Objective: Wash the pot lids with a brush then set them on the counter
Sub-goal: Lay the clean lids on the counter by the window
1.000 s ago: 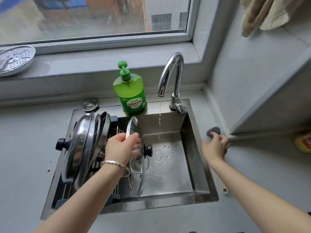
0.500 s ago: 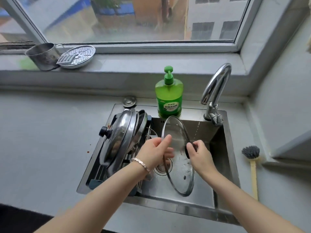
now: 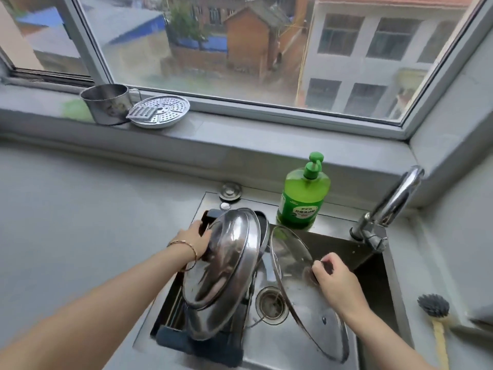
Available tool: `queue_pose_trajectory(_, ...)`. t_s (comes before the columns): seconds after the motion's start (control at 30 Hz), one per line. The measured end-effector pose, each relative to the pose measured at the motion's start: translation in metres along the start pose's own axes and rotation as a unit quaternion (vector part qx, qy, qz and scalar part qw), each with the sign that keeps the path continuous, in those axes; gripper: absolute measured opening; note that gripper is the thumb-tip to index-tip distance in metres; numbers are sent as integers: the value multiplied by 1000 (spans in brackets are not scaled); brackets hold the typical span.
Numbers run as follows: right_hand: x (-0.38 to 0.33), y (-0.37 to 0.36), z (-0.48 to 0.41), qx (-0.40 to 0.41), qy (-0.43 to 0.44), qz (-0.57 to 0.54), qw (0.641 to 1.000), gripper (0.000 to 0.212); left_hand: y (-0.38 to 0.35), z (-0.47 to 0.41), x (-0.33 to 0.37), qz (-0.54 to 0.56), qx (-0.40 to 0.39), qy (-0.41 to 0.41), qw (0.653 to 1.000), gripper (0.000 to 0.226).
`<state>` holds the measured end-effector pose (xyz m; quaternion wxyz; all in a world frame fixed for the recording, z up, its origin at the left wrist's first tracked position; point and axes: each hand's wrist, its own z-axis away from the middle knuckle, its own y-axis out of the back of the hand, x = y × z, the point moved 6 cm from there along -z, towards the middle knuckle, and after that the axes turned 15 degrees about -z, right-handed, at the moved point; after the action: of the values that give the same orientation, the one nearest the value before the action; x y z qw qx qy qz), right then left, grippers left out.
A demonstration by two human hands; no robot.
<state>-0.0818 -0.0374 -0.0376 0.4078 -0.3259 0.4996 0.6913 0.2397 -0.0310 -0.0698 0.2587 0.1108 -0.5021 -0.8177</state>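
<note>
A glass pot lid (image 3: 296, 287) stands on edge in the steel sink (image 3: 384, 297). My right hand (image 3: 337, 281) grips its dark knob. Several steel pot lids (image 3: 226, 257) lean upright in a dark rack (image 3: 205, 345) in the sink's left part. My left hand (image 3: 196, 240) reaches behind the front steel lid and grasps its knob, which is mostly hidden. The brush (image 3: 436, 320), dark bristles on a pale handle, lies on the grey counter (image 3: 80, 236) to the right of the sink.
A green soap bottle (image 3: 302, 194) stands at the sink's back edge beside the curved tap (image 3: 386, 209). A sink plug (image 3: 230, 190) lies behind the rack. On the window sill sit a steel cup (image 3: 106, 104) and a perforated steamer plate (image 3: 162, 110).
My left hand let go of the glass lid's rim and moved left to the steel lids. My right hand put down the brush and took the glass lid's knob. The view shifted left.
</note>
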Motion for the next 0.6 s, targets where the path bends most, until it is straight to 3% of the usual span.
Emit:
queue_pose_trajectory(0.07, -19, -8, 3, 29, -7, 2, 1000, 21, -9, -14, -2, -9, -27, -45, 999, 36)
queue_pose_trajectory(0.2, -45, -27, 11, 93, -43, -13, 995, 24, -8, -26, -10, 0, 1, -101, 995, 14)
queue_pose_trajectory(0.47, -91, -40, 51, 196, -55, -23, 979, 24, 64, -3, -22, 107, 97, -214, 966, 16)
queue_pose_trajectory(0.6, -135, -50, 72, 213, -20, 18, 977, 23, 114, 12, -58, 89, 161, -235, 954, 18)
